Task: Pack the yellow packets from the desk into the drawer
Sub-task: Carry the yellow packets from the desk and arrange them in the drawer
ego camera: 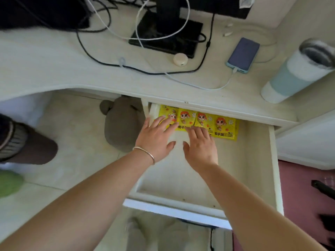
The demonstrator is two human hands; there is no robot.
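Head cam, looking down over the desk edge.

Drawer is pulled out under the desk, filling the frame from centre down to 5 o'clock. Pale inside.

Yellow packets: I count four w/ cartoon prints, in a row at the drawer's 12 o'clock end. They lie flat on the bottom, side by side, edges overlapping. Top edges are tucked just under the desk lip. No packets seen on the desk top.

L hand: flat, palm down, fingers straight and spread. Fingertips rest on the leftmost packet and the thumb points to 3 o'clock. Grasping nothing. Thin metal bracelet on that wrist.

R hand: also flat, palm down, fingers straight. Tips touch the lower edge of the middle packets, thumb toward 9 o'clock. Grasping nothing. Thumbs are near each other, not touching. Both forearms come in from 6–7 o'clock.

Desk top:
- Black monitor base at 12 o'clock.
- Round cream case just at its front edge.
- Phone at 1 o'clock, face down, white cable plugged in.
- White and blue tumbler at 2 o'clock.
- Black cables loop across from 11 o'clock.

Floor: grey plush toy at 9 o'clock of the packets, just beside the drawer's left wall.
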